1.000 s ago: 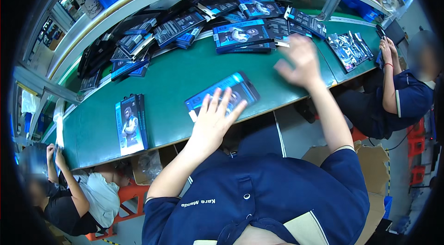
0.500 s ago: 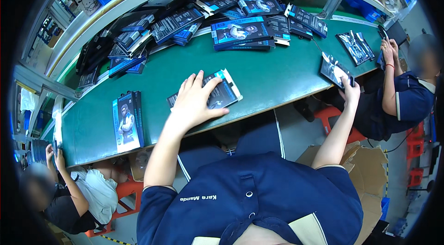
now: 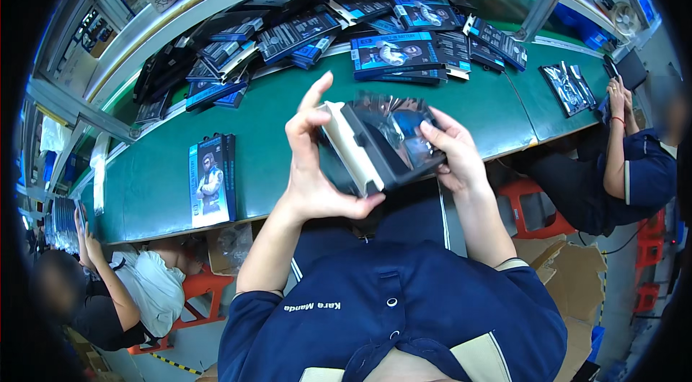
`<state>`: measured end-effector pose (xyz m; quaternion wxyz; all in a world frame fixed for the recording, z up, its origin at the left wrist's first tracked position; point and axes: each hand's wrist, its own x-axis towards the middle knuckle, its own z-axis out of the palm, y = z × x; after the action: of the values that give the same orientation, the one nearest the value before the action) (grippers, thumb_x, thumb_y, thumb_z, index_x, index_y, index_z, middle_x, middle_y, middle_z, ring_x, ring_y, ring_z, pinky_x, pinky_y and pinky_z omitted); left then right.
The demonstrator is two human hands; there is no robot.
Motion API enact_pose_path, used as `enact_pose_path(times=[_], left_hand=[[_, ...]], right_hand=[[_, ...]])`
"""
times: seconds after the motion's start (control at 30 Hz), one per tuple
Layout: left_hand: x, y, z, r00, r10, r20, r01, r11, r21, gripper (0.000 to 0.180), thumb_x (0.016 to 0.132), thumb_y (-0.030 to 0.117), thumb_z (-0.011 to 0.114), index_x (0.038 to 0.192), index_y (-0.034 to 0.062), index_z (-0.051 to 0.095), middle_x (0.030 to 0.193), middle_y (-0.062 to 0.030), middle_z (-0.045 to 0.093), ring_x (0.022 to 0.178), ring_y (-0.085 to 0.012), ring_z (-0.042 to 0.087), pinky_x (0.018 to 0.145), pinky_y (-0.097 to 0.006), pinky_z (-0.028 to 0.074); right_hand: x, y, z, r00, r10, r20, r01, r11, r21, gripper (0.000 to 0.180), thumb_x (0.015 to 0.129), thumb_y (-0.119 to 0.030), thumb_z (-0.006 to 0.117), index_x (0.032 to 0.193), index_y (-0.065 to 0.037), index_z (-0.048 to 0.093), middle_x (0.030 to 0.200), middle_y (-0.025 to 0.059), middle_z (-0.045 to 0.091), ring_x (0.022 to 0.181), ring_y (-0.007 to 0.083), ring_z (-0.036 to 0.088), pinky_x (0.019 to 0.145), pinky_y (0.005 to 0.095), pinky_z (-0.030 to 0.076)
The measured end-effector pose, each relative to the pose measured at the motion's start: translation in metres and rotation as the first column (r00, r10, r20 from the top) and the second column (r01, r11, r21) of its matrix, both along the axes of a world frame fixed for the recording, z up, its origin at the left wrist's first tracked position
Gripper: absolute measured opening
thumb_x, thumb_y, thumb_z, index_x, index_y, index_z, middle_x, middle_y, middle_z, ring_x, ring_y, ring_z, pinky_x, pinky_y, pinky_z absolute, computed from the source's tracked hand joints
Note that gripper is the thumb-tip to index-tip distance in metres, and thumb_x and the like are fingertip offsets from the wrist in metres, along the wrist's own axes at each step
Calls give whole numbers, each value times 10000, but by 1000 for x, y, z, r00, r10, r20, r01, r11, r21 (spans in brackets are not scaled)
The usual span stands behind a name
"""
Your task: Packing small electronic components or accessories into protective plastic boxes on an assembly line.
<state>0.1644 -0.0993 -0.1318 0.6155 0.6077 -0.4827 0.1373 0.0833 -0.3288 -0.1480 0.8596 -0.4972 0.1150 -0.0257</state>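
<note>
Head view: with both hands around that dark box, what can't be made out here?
- Box: its underside and near edge are covered by the left hand and right hand; the glossy wrap glares, so the front picture is unclear.
- Whether a second piece is sliding into the box: too blurred to tell.
- Pile of boxes at the back of the green table: they overlap and are too small to count.
- Co-workers at both sides: cut off by the dark rim.

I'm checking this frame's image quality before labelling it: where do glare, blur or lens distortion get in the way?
Head view: glare streaks the glossy wrap of the box held between left hand and right hand; the green table edge bows with fisheye distortion; corners vignette to black; co-workers' faces at both sides are blurred.
</note>
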Motion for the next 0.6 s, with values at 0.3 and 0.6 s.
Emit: enact_pose_path(times=[0.3,0.6], left_hand=[[-4,17,29,973,160,168,-196,954,228,1326,442,332,955,1516,-6,257,1211,-177,509,1122,-295,536,916,-387,456],[-10,5,30,938,238,254,-292,935,202,1395,446,380,915,1542,-18,149,1258,-205,559,1092,-359,578,955,-460,431]], right_hand=[[-2,14,62,690,-257,677,570,770,-288,625,844,59,708,1409,71,441,1255,126,614,1101,165,610,986,290,464],[-7,3,110,745,81,662,501,587,-636,652,806,17,724,1405,43,467,1261,164,623,1121,215,623,994,305,456]])
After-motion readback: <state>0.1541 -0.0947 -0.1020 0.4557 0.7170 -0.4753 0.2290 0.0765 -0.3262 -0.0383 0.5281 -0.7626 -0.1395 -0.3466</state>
